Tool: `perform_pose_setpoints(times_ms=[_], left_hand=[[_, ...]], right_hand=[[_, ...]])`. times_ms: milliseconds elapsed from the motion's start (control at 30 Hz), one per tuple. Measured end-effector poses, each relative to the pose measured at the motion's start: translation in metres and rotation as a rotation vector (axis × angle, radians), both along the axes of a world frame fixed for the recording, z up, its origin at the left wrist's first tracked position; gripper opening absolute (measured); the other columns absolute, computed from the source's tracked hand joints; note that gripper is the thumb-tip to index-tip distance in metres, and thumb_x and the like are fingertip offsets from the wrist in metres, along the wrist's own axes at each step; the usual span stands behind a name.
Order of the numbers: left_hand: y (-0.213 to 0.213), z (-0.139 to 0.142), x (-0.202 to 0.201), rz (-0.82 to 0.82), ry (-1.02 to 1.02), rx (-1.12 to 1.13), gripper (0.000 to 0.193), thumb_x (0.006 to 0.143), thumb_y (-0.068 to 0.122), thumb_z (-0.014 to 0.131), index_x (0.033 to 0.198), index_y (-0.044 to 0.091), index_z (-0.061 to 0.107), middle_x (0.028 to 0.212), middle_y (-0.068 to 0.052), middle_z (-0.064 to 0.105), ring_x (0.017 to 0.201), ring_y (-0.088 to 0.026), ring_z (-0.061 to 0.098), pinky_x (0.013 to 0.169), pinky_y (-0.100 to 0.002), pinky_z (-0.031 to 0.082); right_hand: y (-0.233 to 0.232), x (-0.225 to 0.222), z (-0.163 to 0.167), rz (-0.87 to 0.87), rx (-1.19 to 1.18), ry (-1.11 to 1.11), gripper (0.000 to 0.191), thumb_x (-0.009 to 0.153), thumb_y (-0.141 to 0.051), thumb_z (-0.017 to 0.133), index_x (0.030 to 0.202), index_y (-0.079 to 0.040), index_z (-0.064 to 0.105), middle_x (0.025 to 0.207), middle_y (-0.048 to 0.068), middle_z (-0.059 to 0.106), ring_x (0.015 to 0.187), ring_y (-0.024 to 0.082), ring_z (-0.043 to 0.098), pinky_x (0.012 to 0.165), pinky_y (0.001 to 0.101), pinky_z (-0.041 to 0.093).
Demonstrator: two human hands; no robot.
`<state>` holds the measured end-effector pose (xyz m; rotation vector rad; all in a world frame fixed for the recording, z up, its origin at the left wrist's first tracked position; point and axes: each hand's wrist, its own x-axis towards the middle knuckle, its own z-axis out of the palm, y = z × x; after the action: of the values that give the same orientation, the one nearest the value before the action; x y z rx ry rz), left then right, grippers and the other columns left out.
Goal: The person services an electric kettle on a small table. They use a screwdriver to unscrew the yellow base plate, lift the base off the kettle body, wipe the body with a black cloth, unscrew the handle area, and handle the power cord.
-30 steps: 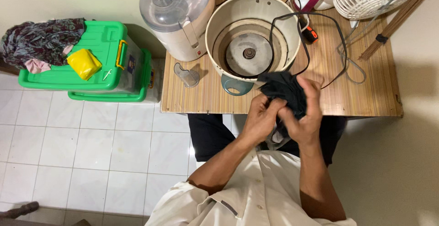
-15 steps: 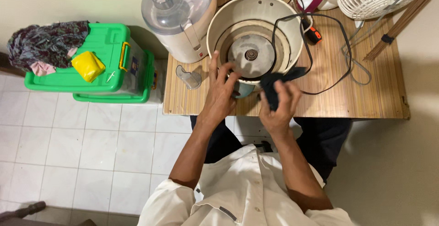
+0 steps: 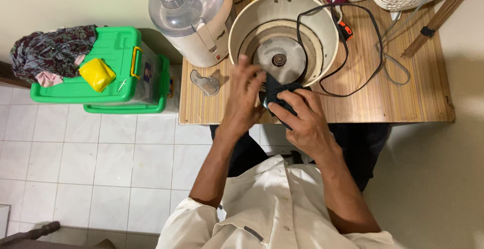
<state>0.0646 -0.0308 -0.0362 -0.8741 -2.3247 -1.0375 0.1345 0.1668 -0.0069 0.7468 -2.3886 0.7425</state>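
Right hand (image 3: 302, 120) grip closed on dark cloth (image 3: 278, 94), pressed against near rim of round cooker pot (image 3: 322, 24). Left hand (image 3: 245, 92) grip open, fingers spread on that rim. Both above wooden worktop (image 3: 403, 98); juicer (image 3: 196, 17) far left.

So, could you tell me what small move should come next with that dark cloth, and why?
Probably press the dark cloth along the front rim of the round cream cooker body: the right hand grips it there, while the left hand steadies the rim beside it.
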Motion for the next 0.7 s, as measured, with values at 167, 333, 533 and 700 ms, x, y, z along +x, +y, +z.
perform_pose_setpoints(times_ms=[167,333,533,700], left_hand=[[-0.008,0.005,-0.01,0.053,-0.036,-0.09,0.061,0.055,-0.004,0.09,0.105,0.005,0.057,0.128,-0.015,0.053,0.151,-0.043,0.029,0.122,-0.059,0.035],[-0.01,-0.004,-0.009,0.067,-0.047,-0.096,0.06,0.058,-0.006,0.09,0.108,0.004,0.059,0.128,-0.015,0.053,0.152,-0.043,0.028,0.12,-0.056,0.038],[-0.012,-0.001,-0.011,0.053,-0.032,-0.074,0.058,0.054,-0.003,0.09,0.103,0.003,0.061,0.121,-0.014,0.056,0.148,-0.042,0.032,0.121,-0.057,0.036],[-0.01,-0.001,-0.007,0.071,-0.078,-0.063,0.054,0.06,-0.002,0.09,0.103,0.004,0.058,0.122,-0.014,0.055,0.151,-0.043,0.03,0.123,-0.055,0.035]], right_hand=[[0.013,-0.003,0.025,-0.041,-0.091,-0.132,0.057,0.064,0.013,0.075,0.114,-0.013,0.075,0.119,0.005,0.061,0.113,0.03,0.057,0.096,0.0407,0.05],[-0.031,-0.01,0.033,0.023,0.097,-0.09,0.054,0.061,0.009,0.076,0.112,-0.01,0.075,0.113,0.006,0.061,0.107,0.031,0.058,0.091,0.0451,0.047],[-0.009,-0.006,0.033,0.022,0.03,-0.153,0.059,0.052,0.008,0.072,0.107,-0.01,0.075,0.109,0.008,0.062,0.104,0.033,0.058,0.087,0.0459,0.049],[0.005,0.0,0.029,-0.073,-0.076,-0.168,0.057,0.063,0.014,0.071,0.114,-0.012,0.075,0.112,0.006,0.063,0.108,0.029,0.06,0.091,0.042,0.051]])
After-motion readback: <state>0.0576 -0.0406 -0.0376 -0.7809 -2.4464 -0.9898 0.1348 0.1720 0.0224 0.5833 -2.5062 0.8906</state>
